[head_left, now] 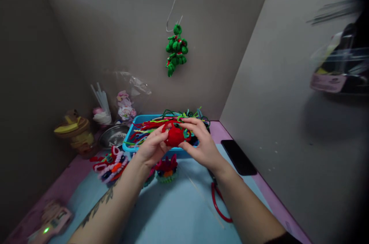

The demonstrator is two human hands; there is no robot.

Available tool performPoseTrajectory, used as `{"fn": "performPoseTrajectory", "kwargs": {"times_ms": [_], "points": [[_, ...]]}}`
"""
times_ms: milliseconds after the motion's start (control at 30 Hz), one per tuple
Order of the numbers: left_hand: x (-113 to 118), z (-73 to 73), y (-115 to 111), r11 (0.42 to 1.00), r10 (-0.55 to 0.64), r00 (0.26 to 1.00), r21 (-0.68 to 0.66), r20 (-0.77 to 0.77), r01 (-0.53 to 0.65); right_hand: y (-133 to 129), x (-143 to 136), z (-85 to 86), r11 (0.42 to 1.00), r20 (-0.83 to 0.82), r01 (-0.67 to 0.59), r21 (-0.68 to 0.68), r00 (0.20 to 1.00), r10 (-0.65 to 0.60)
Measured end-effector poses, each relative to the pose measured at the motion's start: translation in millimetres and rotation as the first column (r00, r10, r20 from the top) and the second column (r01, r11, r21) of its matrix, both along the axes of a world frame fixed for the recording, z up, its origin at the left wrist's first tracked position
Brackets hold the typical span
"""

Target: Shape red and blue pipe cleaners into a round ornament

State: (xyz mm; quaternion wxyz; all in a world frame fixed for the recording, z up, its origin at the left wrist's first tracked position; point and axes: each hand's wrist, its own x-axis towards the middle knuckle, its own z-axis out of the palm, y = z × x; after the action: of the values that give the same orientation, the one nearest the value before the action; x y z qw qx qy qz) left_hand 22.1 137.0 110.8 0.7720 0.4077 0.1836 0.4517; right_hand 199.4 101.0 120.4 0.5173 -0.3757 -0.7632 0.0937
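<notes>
Between both hands is a small red fuzzy craft piece (175, 136) with bits of green at its side, held up in front of a blue tray. My left hand (154, 146) grips its left side, thumb and fingers closed on it. My right hand (200, 142) pinches the right edge near the green bits, its fingers bent over the top. Behind the hands, the blue tray (128, 148) is filled with chenille stems (150, 124) in many colours. Below the hands sits a colourful fuzzy piece (167, 169), partly hidden by my left arm.
More fuzzy pieces (111, 165) lie left of my arm. Red-handled scissors (216, 201) are partly under my right forearm, near a black phone (238, 157). A metal bowl (113, 136) and yellow-brown container (76, 132) stand left. A green bundle (176, 49) hangs on the back panel.
</notes>
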Motion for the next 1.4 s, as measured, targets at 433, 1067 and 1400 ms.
{"fn": "performPoseTrajectory", "kwargs": {"times_ms": [433,1067,1400], "points": [[5,-0.8,0,0.999,0.052,0.998,0.014,-0.026,-0.052,6,-5,-6.3,0.976,-0.175,-0.051,-0.213,0.984,0.013],[-11,-1.7,14,0.992,0.116,0.94,0.073,-0.32,-0.098,20,3,-6.7,0.711,-0.542,-0.407,-0.574,0.839,0.042],[-30,16.3,19,0.889,0.437,0.816,0.318,-0.379,-0.329,-36,16,-35.4,0.63,-0.012,-0.278,-0.725,0.92,0.392]]}}
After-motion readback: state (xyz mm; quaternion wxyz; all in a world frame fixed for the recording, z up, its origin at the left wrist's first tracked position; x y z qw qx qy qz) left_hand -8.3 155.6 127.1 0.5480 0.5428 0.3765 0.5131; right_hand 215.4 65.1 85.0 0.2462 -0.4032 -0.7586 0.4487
